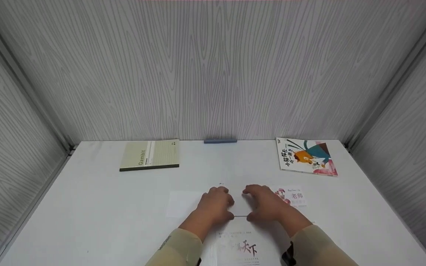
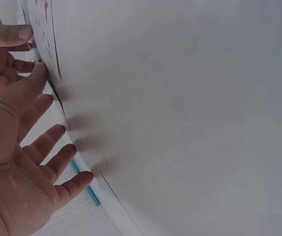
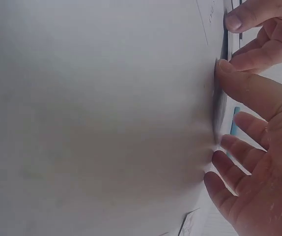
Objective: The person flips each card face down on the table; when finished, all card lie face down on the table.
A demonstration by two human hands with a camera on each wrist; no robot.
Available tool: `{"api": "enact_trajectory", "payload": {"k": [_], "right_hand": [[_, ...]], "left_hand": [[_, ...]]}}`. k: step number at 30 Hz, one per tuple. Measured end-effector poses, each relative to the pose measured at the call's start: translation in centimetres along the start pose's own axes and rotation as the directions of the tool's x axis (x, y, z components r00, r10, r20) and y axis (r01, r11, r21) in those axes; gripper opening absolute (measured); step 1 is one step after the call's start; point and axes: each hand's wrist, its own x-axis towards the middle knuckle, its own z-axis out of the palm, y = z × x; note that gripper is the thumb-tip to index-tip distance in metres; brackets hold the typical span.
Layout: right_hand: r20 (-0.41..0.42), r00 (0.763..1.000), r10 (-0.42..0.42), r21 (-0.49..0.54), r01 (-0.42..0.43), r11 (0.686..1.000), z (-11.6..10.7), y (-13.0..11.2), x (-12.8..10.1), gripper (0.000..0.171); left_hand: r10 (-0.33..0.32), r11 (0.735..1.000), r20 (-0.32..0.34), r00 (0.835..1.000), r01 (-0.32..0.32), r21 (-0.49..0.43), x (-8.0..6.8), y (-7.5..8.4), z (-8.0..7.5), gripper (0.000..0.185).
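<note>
A white book (image 1: pixel 231 242) with red and dark characters lies at the front middle of the white table. At its far edge, my left hand (image 1: pixel 215 205) and right hand (image 1: pixel 266 205) face each other with thumb tips near that edge. In the left wrist view the left hand (image 2: pixel 23 162) has spread, slightly bent fingers, tips at the white surface. The right hand (image 3: pixel 264 157) looks much the same in its own wrist view. Neither hand visibly grips anything; whether the thumbs touch the book is hard to tell.
A plain white sheet (image 1: pixel 178 203) lies partly behind the left hand, and a card with pink flowers (image 1: pixel 294 195) beside the right. Along the back are a green notebook (image 1: pixel 161 155), a blue pen (image 1: pixel 220 141) and a picture book (image 1: pixel 307 157). Grey panels (image 1: pixel 213 74) enclose the table.
</note>
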Motion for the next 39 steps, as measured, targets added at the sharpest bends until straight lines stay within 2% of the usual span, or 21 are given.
{"api": "enact_trajectory", "payload": {"k": [4, 8, 11, 14, 21, 25, 31, 36, 39], "right_hand": [[-0.018, 0.998, 0.052, 0.056, -0.051, 0.997, -1.1, 0.5, -0.5, 0.073], [-0.073, 0.989, 0.128, 0.135, -0.118, 0.984, -4.1, 2.1, -1.0, 0.064], [-0.075, 0.973, 0.216, 0.156, -0.203, 0.967, -6.6, 4.3, -1.8, 0.062], [-0.061, 0.955, 0.291, 0.147, -0.28, 0.949, -8.1, 6.7, -2.6, 0.066], [-0.056, 0.933, 0.355, 0.171, -0.341, 0.924, -8.2, 10.5, -3.3, 0.073], [-0.053, 0.918, 0.393, 0.164, -0.381, 0.91, -8.4, 11.8, -4.0, 0.085], [0.013, 0.904, 0.428, 0.141, -0.425, 0.894, -8.0, 12.7, -4.1, 0.095], [0.022, 0.888, 0.459, 0.132, -0.458, 0.879, -8.1, 12.9, -3.8, 0.094], [0.026, 0.877, 0.479, 0.124, -0.478, 0.869, -8.4, 12.9, -3.7, 0.093]], "left_hand": [[0.004, 0.999, 0.0, 1.0, -0.004, -0.05, 0.2, 0.0, -0.3, 0.036], [0.027, 0.992, -0.07, 0.997, -0.035, -0.118, 0.8, 0.6, -1.3, 0.034], [0.07, 0.988, -0.109, 0.992, -0.084, -0.131, 1.8, 2.1, -1.6, 0.037], [0.092, 0.986, -0.099, 0.991, -0.104, -0.129, 3.1, 4.2, -1.1, 0.044], [0.048, 0.996, -0.021, 0.999, -0.049, -0.073, 5.5, 7.8, 1.3, 0.063], [0.029, 0.998, -0.022, 0.999, -0.03, -0.055, 6.9, 9.4, 2.6, 0.067], [-0.06, 0.997, -0.054, 0.997, 0.057, -0.056, 8.0, 10.4, 4.2, 0.073], [-0.072, 0.995, -0.063, 0.995, 0.068, -0.074, 8.4, 11.0, 5.1, 0.078], [-0.086, 0.995, -0.052, 0.995, 0.084, -0.047, 8.6, 11.5, 5.1, 0.078]]}}
